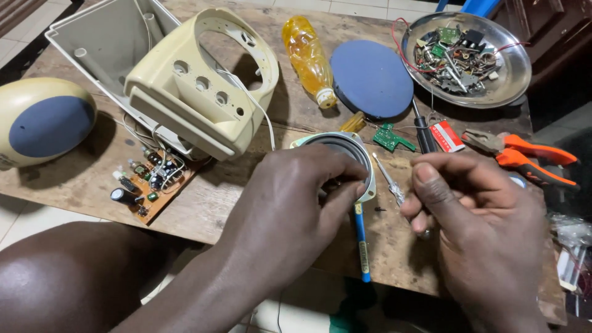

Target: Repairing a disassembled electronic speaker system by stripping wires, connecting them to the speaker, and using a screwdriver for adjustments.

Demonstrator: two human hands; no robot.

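Observation:
My left hand (296, 197) grips a round speaker driver (345, 151) with a pale metal frame, thumb on its right rim, at the middle of the wooden table (80, 179). My right hand (475, 216) is curled beside it on the right, fingertips pinched; what they pinch is too small to tell. A thin metal tool (388, 179) lies between the two hands. A blue-handled screwdriver (362, 243) sticks out below the speaker toward the table's front edge.
A cream plastic housing (203, 86) with wires stands at the back left, a brown circuit board (151, 182) below it. A blue-faced oval speaker (43, 123) is far left. Behind: oil bottle (308, 58), blue disc (372, 78), metal bowl (518, 80) of parts, orange pliers (524, 157).

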